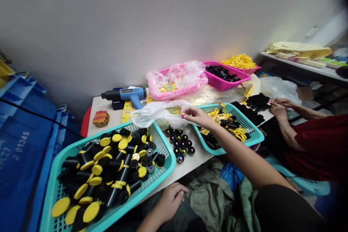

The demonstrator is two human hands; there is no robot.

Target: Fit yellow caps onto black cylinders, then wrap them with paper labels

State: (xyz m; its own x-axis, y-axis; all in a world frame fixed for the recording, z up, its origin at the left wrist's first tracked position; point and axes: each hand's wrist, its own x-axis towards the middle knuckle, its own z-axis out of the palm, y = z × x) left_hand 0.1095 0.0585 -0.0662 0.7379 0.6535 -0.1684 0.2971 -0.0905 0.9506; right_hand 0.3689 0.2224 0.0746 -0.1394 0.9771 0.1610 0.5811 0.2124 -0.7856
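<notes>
Hold the small coloured bead (pixel 182 114) tight at the fingertips of your right hand (pixel 197 116), just above the black caps (pixel 179 144) on the counter (pixel 190 163), your left hand (pixel 170 203) loosely curled and empty beside the teal basket's rim (pixel 141 195).

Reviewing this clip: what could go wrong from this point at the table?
The right hand reaches over the small black cups standing loose on the table, so the forearm might knock them over. The heaped teal basket seems to overhang the table edge beside the left hand, so it could tip. Coloured beads beside the white plastic bag could scatter if disturbed.
</notes>
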